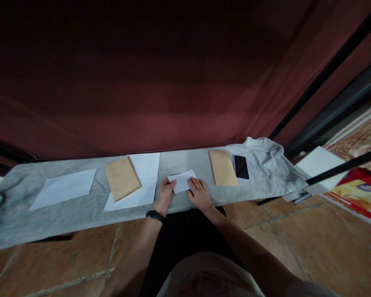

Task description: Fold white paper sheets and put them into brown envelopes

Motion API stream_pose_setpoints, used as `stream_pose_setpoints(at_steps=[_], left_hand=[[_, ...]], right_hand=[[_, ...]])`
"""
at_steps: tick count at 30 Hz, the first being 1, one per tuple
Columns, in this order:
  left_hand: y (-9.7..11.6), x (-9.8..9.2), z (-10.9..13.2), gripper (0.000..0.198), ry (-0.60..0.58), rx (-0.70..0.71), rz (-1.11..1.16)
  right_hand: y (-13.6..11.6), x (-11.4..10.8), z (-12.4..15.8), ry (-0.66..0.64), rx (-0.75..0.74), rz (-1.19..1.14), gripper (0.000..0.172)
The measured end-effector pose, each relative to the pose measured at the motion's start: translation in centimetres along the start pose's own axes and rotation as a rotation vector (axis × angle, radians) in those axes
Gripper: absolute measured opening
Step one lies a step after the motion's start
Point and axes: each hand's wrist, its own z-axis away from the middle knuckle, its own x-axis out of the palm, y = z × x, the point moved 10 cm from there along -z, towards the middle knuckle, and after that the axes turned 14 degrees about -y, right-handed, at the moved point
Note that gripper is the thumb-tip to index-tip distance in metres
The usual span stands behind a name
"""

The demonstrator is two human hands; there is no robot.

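A small folded white paper [182, 180] lies in the middle of a grey cloth [80, 214] spread over a low surface. My left hand [166, 192], with a black band on the wrist, has its fingers curled on the paper's left edge. On the paper's right edge rests my right hand [199, 192], fingers flat and spread. A brown envelope [121, 177] lies to the left on a white sheet [145, 173]. Another brown envelope [223, 167] lies to the right, beside a dark phone [241, 167].
A further white sheet [64, 188] lies at the far left of the cloth. A dark red curtain [160, 82] hangs behind. Tiled floor [312, 239] runs in front. A white board [318, 161] and colourful printed material [358, 194] lie at the right.
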Motion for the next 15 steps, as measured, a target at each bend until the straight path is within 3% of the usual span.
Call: stream_pose_setpoints(at_steps=[5, 8, 10, 15], left_hand=[[0.7, -0.9, 2.3, 0.051, -0.005, -0.049, 0.187], [0.9, -1.2, 3.2, 0.034, -0.071, -0.095, 0.320], [0.8, -1.5, 3.7, 0.027, -0.107, -0.121, 0.282], [1.1, -1.9, 4.8, 0.042, -0.128, -0.045, -0.018]], right_hand=[[1.6, -2.0, -0.2, 0.057, -0.034, -0.318, 0.035], [2.6, -3.4, -0.2, 0.093, -0.047, -0.544, 0.024], [3.2, -4.1, -0.4, 0.096, -0.026, -0.640, 0.023], [5.3, -5.4, -1.4, 0.116, 0.051, -0.902, 0.031]])
